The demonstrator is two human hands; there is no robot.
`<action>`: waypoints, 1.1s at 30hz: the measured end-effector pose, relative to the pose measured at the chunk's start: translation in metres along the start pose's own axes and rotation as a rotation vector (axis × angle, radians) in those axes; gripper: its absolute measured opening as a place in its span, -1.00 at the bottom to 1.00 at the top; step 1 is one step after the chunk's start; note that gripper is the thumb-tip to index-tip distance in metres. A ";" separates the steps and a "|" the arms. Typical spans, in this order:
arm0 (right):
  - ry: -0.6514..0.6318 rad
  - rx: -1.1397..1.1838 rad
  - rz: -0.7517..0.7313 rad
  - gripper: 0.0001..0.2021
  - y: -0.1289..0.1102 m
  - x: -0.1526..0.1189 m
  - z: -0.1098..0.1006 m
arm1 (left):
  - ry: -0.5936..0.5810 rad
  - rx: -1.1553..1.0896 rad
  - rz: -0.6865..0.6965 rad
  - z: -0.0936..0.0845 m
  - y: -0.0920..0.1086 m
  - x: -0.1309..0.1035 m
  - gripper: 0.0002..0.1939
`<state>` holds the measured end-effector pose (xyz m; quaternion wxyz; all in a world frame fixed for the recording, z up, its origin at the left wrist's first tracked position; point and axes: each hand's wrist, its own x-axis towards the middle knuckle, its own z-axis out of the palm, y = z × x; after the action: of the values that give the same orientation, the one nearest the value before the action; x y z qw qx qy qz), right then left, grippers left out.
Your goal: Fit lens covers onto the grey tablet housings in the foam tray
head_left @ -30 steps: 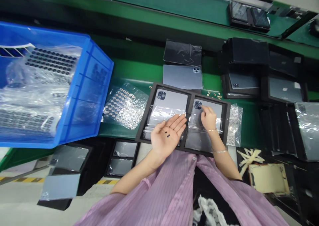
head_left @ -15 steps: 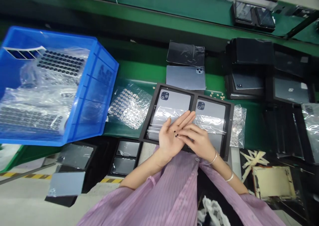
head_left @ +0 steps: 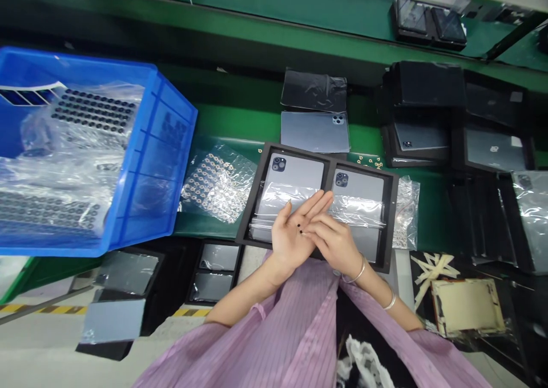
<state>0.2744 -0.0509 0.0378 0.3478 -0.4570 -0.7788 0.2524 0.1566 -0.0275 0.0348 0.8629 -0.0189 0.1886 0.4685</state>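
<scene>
My left hand [head_left: 291,238] lies palm up with its fingers stretched out, and tiny black pieces [head_left: 300,228] rest on the palm. The fingertips of my right hand [head_left: 336,241] are pinched together over that palm; whatever they hold is too small to make out. Both hands are above a black two-compartment tray [head_left: 329,174]. In its left compartment is a grey tablet-like panel [head_left: 295,171] with a camera block, partly under clear film. A similar grey panel [head_left: 363,188] sits in the right compartment, partly hidden by my right hand.
A blue bin [head_left: 165,165] with bagged parts stands at the left. Beside it lies a clear bag of small rings [head_left: 218,185]. Behind the tray is another grey panel [head_left: 312,132]; small gold pieces [head_left: 369,162] lie nearby. Stacked black trays [head_left: 432,85] stand at the right.
The whole view has shifted slightly, with most things a little further left. Fewer black pieces show on my left palm, and my right fingertips remain close to it.
</scene>
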 end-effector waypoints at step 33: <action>0.065 -0.602 0.346 -0.67 0.166 0.000 -0.006 | 0.114 -0.064 0.104 -0.015 0.016 -0.001 -0.51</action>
<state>0.3678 0.0246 -0.0767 0.1743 -0.6722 -0.7177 0.0519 0.1378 -0.0227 0.0235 0.8242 -0.0632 0.2231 0.5167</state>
